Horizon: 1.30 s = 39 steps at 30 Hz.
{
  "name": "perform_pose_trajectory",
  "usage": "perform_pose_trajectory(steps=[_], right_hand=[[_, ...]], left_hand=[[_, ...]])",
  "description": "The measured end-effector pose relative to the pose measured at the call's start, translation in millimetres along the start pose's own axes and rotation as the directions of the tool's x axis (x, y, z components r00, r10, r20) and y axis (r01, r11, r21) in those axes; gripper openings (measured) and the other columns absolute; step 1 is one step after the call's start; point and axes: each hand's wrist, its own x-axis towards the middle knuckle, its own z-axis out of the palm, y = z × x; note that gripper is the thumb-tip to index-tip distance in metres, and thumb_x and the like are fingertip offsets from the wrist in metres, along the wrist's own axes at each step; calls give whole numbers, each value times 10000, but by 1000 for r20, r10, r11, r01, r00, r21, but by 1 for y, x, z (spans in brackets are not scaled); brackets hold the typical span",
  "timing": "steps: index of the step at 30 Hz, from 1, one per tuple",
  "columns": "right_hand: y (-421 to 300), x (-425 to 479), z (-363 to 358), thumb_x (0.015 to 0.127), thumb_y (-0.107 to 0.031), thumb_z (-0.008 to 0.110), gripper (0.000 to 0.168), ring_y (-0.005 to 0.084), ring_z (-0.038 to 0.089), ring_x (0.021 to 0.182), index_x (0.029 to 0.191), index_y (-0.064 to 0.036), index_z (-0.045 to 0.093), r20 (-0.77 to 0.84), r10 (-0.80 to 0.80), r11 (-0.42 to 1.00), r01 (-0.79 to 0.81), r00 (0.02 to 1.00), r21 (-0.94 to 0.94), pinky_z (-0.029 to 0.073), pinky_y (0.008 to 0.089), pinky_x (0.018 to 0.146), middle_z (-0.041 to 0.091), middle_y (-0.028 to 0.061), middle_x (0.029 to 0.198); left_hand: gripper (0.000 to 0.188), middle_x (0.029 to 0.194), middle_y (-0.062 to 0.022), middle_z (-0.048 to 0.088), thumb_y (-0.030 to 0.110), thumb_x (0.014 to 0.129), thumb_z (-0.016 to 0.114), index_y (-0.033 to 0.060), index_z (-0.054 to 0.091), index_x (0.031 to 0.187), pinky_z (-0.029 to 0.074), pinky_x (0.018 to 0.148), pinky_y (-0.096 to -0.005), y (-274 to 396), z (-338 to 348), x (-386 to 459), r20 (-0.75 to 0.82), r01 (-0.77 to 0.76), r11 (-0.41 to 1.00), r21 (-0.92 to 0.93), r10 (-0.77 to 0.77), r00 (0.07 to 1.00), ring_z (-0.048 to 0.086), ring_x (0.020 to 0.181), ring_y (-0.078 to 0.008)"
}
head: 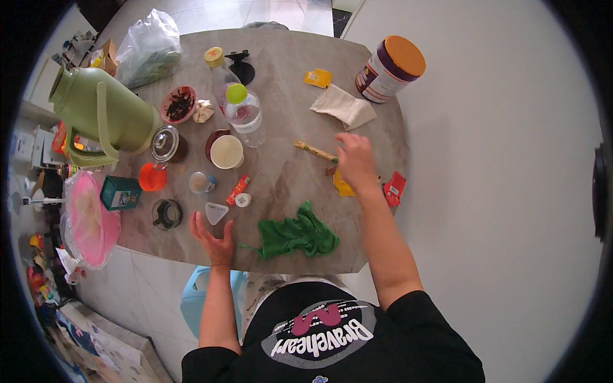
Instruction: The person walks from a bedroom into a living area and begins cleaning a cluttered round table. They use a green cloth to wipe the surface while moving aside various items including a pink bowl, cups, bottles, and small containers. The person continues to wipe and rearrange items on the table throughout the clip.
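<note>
My left hand [213,242] is at the table's front edge, fingers and thumb spread and holding nothing. Just beyond its fingertips lies a white rounded-triangle piece [216,213] bearing print. My right hand [357,160] is over the right side of the table, its fingers curled downward. A slim tan patterned stick [313,150] runs up to this hand, which hides its near end; whether the fingers grip it cannot be made out. Partly under the wrist is a yellow wrapper [343,185]. Between my arms a crumpled green cloth [297,234] lies flat on the table.
A folded pale cloth [344,107] and a large orange-lidded tub [390,69] are at the far right. Red packets [394,188] lie at the right edge. Leftward stand plastic bottles [243,115], a paper cup [227,152], a glass jar [168,144] and a green thermos jug [105,112].
</note>
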Motion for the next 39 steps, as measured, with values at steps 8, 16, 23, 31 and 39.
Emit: perform_pose_trajectory(steps=[8, 16, 23, 31, 39], right_hand=[[76, -48, -7, 811, -132, 611, 213, 324, 540, 1038, 1016, -79, 601, 196, 280, 875, -166, 940, -455, 453, 442, 876, 623, 119, 1055], [75, -60, -6, 773, -117, 677, 160, 297, 558, 982, 910, -62, 615, 108, 231, 938, -192, 967, -289, 447, 447, 829, 629, 96, 956], [47, -98, -4, 762, -80, 653, 128, 282, 612, 823, 870, -25, 615, 201, 272, 914, -318, 941, 252, 476, 374, 711, 633, 136, 872], [-9, -141, 2, 768, -147, 667, 154, 277, 618, 746, 839, -16, 626, 573, 90, 776, -418, 814, 472, 479, 380, 677, 633, 146, 806], [35, -104, 11, 765, -296, 738, 438, 316, 620, 913, 1073, -37, 564, 48, 348, 924, -351, 936, 151, 496, 420, 780, 623, 145, 970]], left_hand=[[808, 1437, -222, 294, 311, 823, 717, 18, 260, 1422, 236, 1101, -491, 9, -12, -10, -33, -20, 1000, -18, 19, 999, 290, 1330, -380], [689, 1379, -206, 355, 289, 823, 714, 53, 337, 1348, 305, 1058, -492, 63, -15, -14, 79, -206, 964, -171, 221, 972, 360, 1279, -364], [509, 1239, -173, 500, 153, 829, 692, 25, 463, 1265, 392, 976, -417, 126, 22, 3, 276, -94, 927, -362, 203, 939, 480, 1142, -320], [251, 872, -58, 638, 140, 913, 620, -28, 590, 1098, 487, 678, -258, 162, 67, 3, 782, 706, 596, -383, -199, 591, 585, 756, -104], [190, 813, -22, 620, 114, 907, 618, -15, 575, 1041, 473, 634, -232, 152, 71, 9, 759, 697, 623, -356, -242, 605, 573, 718, -75]])
